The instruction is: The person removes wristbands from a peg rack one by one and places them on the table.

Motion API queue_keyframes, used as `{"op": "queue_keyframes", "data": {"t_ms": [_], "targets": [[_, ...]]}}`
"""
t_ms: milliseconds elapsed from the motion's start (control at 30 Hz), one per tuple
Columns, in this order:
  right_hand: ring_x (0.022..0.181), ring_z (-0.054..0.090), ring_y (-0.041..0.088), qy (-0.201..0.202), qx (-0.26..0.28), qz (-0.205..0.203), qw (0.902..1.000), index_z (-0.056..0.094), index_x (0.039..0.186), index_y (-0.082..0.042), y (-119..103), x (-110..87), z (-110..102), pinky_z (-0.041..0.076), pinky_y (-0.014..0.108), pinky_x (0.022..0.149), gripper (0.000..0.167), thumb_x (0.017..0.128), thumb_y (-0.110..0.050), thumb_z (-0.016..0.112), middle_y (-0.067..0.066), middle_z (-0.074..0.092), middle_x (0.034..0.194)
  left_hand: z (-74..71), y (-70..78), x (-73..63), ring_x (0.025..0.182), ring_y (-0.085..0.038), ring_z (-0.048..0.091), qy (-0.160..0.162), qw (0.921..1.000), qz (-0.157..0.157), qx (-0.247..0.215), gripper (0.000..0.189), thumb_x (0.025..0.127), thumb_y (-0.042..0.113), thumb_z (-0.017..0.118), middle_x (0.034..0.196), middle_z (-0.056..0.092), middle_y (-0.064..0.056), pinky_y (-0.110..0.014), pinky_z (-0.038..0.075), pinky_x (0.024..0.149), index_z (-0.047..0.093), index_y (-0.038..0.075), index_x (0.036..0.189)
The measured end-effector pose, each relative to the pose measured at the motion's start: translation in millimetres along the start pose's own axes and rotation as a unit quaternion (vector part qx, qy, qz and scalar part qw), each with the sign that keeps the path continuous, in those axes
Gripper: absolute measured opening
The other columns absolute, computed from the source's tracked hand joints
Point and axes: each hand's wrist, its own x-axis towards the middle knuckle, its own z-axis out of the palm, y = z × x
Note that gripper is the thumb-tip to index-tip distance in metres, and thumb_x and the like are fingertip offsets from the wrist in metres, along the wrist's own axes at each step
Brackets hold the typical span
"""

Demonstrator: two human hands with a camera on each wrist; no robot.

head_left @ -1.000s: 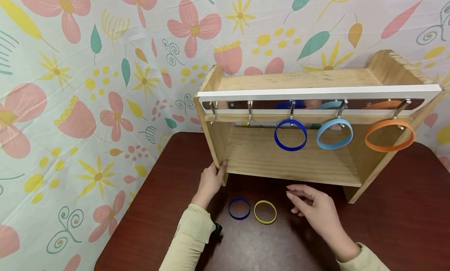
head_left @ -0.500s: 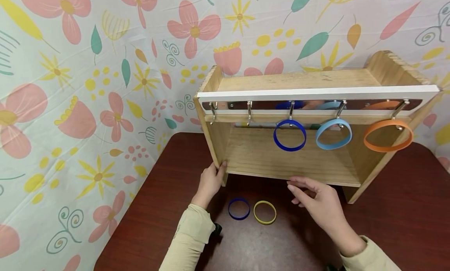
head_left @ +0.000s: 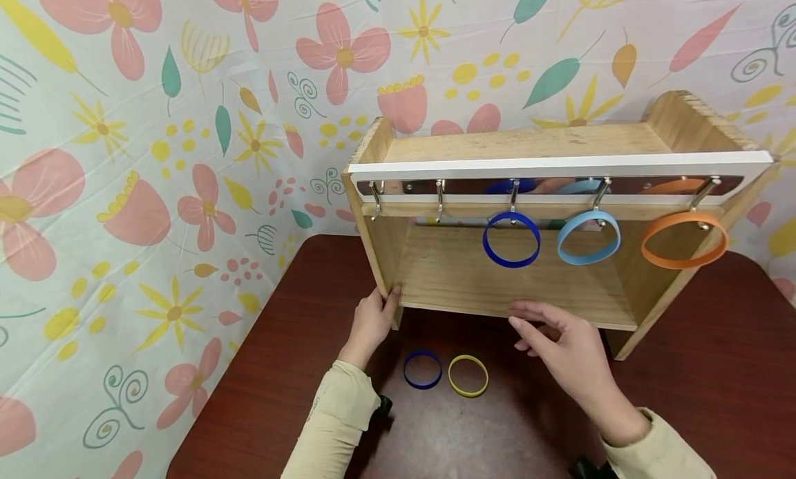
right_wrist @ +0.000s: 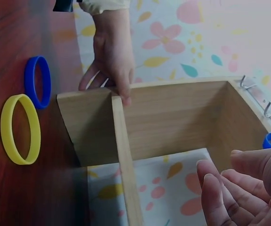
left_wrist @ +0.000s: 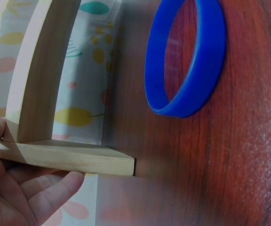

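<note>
My left hand [head_left: 367, 323] grips the lower left side panel of a small wooden shelf [head_left: 522, 275], thumb on the inner face and fingers on the outer, as the left wrist view shows. My right hand [head_left: 572, 358] hovers before the bottom board, fingers loosely bent and holding nothing. A dark blue wristband [head_left: 423, 386] and a yellow wristband [head_left: 469, 394] lie on the table between the hands. From the shelf's metal hooks hang a blue wristband [head_left: 512, 264], a light blue wristband [head_left: 589, 260] and an orange wristband [head_left: 684, 263].
A white strip [head_left: 560, 162] with a metal hook rail runs along the shelf's upper front; two more hooks [head_left: 440, 201] are at its left. The shelf stands on a dark red-brown table [head_left: 280, 368]. Behind hangs a flower-patterned cloth [head_left: 242, 106].
My right hand has risen slightly, toward the shelf's bottom board. The left hand keeps its grip, and the wristbands have stayed in place.
</note>
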Motion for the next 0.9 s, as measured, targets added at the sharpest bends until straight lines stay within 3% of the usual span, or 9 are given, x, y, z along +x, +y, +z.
{"op": "queue_keyframes", "data": {"t_ms": [533,900], "targets": [[0.064,0.067,0.012,0.01,0.007,-0.022,0.9997,0.068,0.117,-0.007,-13,10.1,-7,0.052,0.024,0.056,0.024,0.093,-0.013,0.068,0.014,0.071,0.104,1.4,-2.7,0.5,0.067,-0.019,0.064,0.004,1.0,0.0,0.007,0.039,0.102,0.044,0.048,0.08,0.069,-0.007,-0.035,0.051,0.059,0.065,0.01,0.108],[0.064,0.067,0.012,0.02,0.01,-0.041,0.9989,0.068,0.117,-0.009,-23,17.7,-14,0.052,0.024,0.057,0.024,0.093,-0.011,0.068,0.009,0.072,0.105,2.2,-1.6,0.3,0.066,-0.02,0.063,0.006,0.9999,-0.001,0.012,0.039,0.102,0.043,0.048,0.078,0.068,-0.007,-0.036,0.051,0.06,0.066,0.009,0.108]]}}
